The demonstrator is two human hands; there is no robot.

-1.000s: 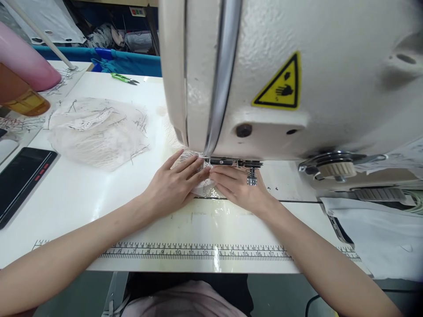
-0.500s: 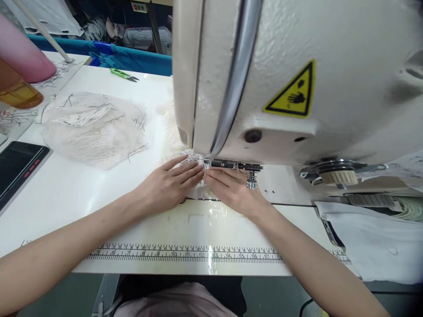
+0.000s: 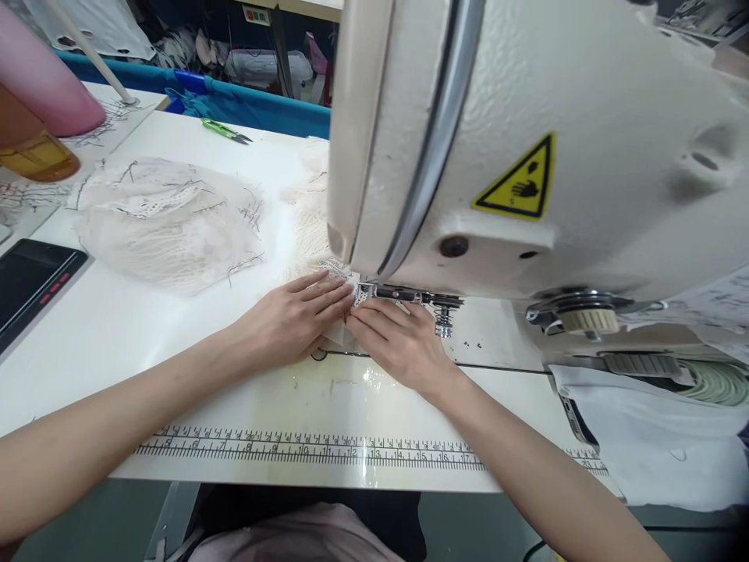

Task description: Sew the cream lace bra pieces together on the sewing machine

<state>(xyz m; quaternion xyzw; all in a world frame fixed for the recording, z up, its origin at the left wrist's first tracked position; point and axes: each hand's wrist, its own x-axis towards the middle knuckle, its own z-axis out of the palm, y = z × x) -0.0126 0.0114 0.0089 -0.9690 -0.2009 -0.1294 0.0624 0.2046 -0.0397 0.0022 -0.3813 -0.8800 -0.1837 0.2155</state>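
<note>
A big cream sewing machine [image 3: 527, 140] fills the upper right of the view. Under its head lies a piece of white lace fabric [image 3: 310, 234], running back along the table. My left hand [image 3: 292, 320] lies flat on the lace, fingers stretched toward the presser foot [image 3: 398, 295]. My right hand [image 3: 398, 343] rests beside it, fingers extended and pressing the lace edge just in front of the foot. The fingertips of both hands almost meet. The needle itself is hidden by the machine head.
A heap of white lace pieces [image 3: 169, 222] lies at the left. A black phone [image 3: 29, 285] sits at the left edge, green snips [image 3: 225, 130] at the back. A ruler strip [image 3: 351, 453] runs along the table's front edge. White cloth [image 3: 655, 437] lies at the right.
Both hands have slid a little further toward the presser foot with the lace. The view has shifted slightly to the right.
</note>
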